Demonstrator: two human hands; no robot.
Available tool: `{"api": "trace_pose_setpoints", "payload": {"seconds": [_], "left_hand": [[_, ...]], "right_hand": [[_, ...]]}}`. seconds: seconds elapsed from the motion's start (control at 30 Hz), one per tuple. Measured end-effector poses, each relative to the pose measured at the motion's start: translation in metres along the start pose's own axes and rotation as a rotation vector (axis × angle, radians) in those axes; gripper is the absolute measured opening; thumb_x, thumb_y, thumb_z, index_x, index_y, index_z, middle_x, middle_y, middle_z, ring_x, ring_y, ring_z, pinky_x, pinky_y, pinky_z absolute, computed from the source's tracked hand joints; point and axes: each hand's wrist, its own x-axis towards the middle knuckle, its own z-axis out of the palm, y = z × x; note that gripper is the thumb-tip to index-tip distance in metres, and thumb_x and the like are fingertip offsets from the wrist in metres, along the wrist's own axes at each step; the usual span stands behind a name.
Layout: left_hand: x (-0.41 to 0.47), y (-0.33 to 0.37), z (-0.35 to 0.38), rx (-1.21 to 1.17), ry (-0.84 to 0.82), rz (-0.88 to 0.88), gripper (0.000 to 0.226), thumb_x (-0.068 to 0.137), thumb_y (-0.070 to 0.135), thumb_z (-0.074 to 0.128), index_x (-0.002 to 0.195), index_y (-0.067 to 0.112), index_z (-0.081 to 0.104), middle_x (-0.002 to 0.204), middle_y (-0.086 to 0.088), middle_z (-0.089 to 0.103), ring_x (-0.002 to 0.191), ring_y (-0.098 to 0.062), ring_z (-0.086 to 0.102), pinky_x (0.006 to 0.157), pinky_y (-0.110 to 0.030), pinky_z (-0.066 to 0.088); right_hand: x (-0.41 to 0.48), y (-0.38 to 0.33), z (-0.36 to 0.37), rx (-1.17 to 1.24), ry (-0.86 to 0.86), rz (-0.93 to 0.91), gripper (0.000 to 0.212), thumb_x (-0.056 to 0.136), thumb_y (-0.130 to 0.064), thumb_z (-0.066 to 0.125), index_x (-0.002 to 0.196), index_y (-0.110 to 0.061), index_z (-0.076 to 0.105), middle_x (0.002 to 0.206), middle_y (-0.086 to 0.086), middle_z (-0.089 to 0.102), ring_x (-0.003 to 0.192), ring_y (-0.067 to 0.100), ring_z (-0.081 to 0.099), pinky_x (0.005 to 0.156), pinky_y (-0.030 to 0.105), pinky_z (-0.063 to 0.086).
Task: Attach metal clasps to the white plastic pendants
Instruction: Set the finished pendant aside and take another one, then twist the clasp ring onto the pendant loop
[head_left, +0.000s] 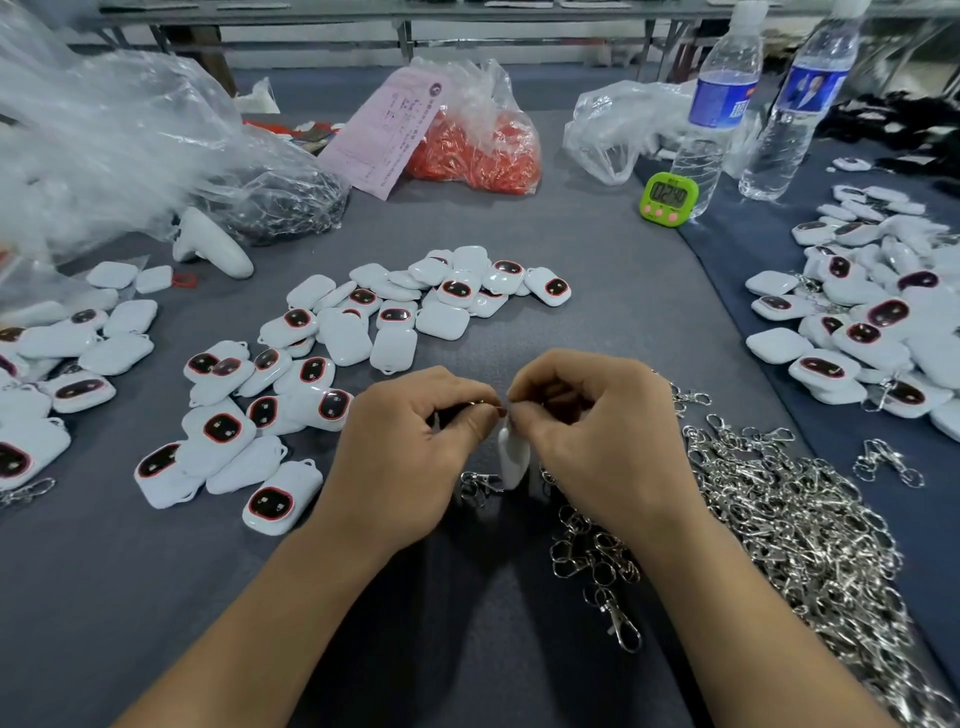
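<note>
Both grips are closed, and we find them meeting fingertip to fingertip above the surface. The left hand pinches what we take to be the ring of a metal clasp, whose hook end shows just below that hand. The right hand pinches the top of a white pendant, which hangs edge-on between the two hands. The pendant's eyelet is hidden by the fingertips, so we cannot tell whether the ring has entered it.

We expect the following faults from this position:

1. Incomplete threading. We judge the ring small and springy. If either pinch relaxes before the ring passes through the eyelet, the ring closes outside it and the pendant drops.
2. Eyelet damage. A twisting pull on the thin plastic loop could crack it.
3. Snagging. The heap of loose clasps lies just beside the right wrist. The dangling hook could catch there and drag several along.
4. Mixing. Bare pendants lie beyond the left hand, and a second pile, several with clasps showing, lies well apart at the right. A piece dropped among the bare ones could be lost to the count.
5. The green timer stands farther back, well apart from the hands; we expect no interference from it
</note>
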Motion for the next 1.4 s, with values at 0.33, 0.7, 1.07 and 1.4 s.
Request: {"api": "trace_pose_setpoints", "payload": {"seconds": [0.33,0.7,1.07,1.4], "left_hand": [[-0.002,-0.004,0.001,0.438,0.092,0.5,0.017,0.091,0.018,0.071,0.104,0.013,0.079,0.085,0.003,0.072,0.076,-0.021,0.064,0.072,-0.041,0.05],[-0.002,-0.005,0.005,0.24,-0.019,-0.121,0.019,0.084,0.038,0.076,0.103,0.038,0.077,0.087,0.023,0.071,0.087,0.004,0.061,0.079,-0.011,0.044],[0.006,-0.008,-0.022,0.232,-0.459,-0.049,0.032,0.071,0.017,0.08,0.094,0.04,0.078,0.1,0.024,0.067,0.094,0.001,0.064,0.08,-0.011,0.045],[0.006,-0.018,-0.01,0.201,-0.315,-0.107,0.015,0.072,0.034,0.084,0.079,0.045,0.076,0.08,0.02,0.069,0.076,-0.003,0.064,0.065,-0.011,0.041]], "right_hand": [[0.006,0.005,0.004,0.368,-0.025,0.344,0.03,0.083,0.005,0.068,0.062,-0.017,0.068,0.055,-0.004,0.061,0.049,0.007,0.047,0.048,0.021,0.037],[0.023,0.035,-0.053,1.734,0.508,0.6,0.009,0.076,-0.007,0.066,0.084,-0.007,0.067,0.081,0.006,0.069,0.062,0.012,0.059,0.061,0.021,0.048],[0.021,0.038,-0.001,0.019,0.131,0.368,0.013,0.083,-0.012,0.075,0.091,-0.023,0.078,0.074,-0.012,0.073,0.068,0.003,0.065,0.071,0.018,0.05],[0.052,0.056,0.033,-0.601,-0.043,0.248,0.084,0.097,-0.051,0.054,0.163,-0.017,0.016,0.17,0.013,0.013,0.156,0.031,0.008,0.127,0.048,0.013]]}}
